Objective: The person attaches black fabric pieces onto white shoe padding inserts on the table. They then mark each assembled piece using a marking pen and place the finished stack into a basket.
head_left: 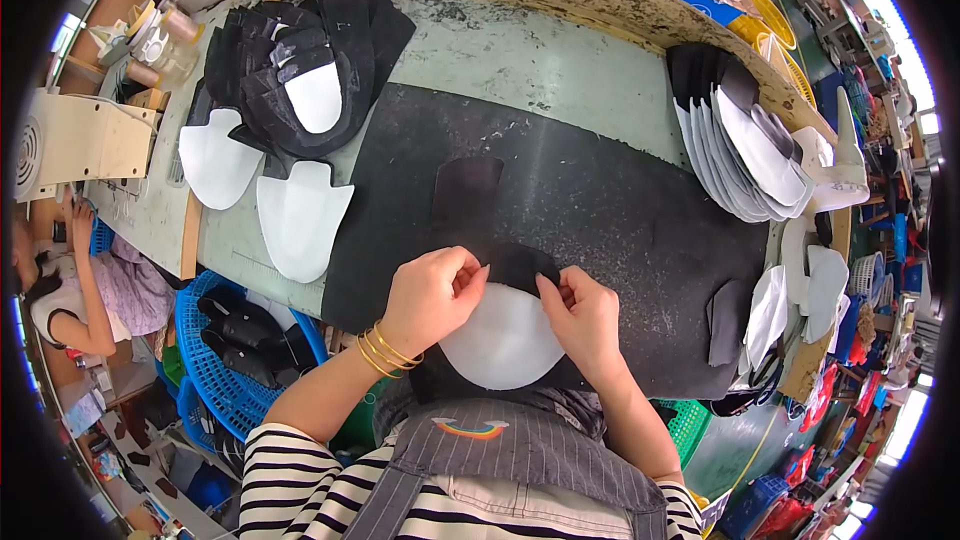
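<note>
A shoe upper piece [503, 338] with a white rounded part and a black band [520, 266] lies flat in front of me, at the near edge of a black mat. My left hand [435, 295] is closed, its thumb and fingertips pinching the band's left side. On the right side, my right hand [583, 318] pinches the same band between thumb and fingers. Just beyond my hands, a separate dark cut piece [468, 192] rests on the black mat [590, 200].
Black pieces are heaped [345, 30] at the far left, near two white cut pieces [303, 215]. A fanned stack of black-and-white pieces [745, 145] stands at right. A blue basket [205, 340] sits left below the table. Another person [95, 295] is at far left.
</note>
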`<state>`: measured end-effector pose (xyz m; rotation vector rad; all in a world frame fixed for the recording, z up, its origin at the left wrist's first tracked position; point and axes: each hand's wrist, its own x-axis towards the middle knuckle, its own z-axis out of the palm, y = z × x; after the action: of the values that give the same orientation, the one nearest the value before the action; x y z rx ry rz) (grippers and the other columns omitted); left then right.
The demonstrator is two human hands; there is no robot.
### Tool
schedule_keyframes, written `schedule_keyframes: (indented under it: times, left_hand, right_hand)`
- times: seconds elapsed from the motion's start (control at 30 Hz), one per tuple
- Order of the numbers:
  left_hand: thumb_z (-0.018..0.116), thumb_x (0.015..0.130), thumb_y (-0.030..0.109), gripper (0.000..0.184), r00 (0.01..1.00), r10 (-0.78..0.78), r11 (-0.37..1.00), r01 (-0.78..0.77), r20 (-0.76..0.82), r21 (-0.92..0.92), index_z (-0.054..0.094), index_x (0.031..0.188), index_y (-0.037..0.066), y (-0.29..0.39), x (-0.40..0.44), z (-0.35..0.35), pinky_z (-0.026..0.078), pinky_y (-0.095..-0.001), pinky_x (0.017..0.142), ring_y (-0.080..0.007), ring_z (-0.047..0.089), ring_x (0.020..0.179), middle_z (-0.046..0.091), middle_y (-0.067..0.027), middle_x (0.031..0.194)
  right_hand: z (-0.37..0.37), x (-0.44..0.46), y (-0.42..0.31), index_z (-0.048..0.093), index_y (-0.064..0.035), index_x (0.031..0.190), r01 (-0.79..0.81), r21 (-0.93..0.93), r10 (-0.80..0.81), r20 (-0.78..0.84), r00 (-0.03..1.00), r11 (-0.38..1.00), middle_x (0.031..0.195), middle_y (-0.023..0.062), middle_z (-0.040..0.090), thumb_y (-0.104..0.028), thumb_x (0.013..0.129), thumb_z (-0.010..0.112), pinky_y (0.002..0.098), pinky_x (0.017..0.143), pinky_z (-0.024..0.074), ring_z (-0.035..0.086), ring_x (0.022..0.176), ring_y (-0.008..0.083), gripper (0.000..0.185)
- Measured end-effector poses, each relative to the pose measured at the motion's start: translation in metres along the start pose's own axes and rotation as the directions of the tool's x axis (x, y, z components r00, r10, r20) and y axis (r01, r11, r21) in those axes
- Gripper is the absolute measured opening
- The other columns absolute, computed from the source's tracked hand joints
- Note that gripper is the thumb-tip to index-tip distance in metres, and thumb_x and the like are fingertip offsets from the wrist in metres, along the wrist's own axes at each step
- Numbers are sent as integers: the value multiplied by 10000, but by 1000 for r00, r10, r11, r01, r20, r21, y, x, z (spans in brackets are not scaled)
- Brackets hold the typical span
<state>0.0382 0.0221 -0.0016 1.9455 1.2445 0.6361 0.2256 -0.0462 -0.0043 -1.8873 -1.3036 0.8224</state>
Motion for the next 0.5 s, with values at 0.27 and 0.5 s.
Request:
schedule_keyframes:
  times: [0.27, 0.5]
  left_hand:
    - [717, 767, 112, 146, 999, -29, 989, 32, -25, 142, 589, 743, 46, 3, 3, 7, 485, -305, 521, -207, 631, 594, 639, -76, 703]
    - [726, 754, 202, 447, 815, 557, 655, -549, 160, 519, 619, 1127, -21, 12, 3, 4, 467, -399, 925, -284, 566, 1155, 565, -146, 1289]
  right_hand:
    - [5, 2, -6, 524, -30, 680, 13, -149, -18, -32, 999, 989, 552, 110, 576, -182, 853, 678, 362, 456, 442, 570, 458, 271, 277]
    - [11, 0, -7, 505, -62, 704, 155, -367, -195, -76, 978, 917, 566, 97, 569, -195, 868, 658, 366, 437, 454, 574, 452, 282, 260]
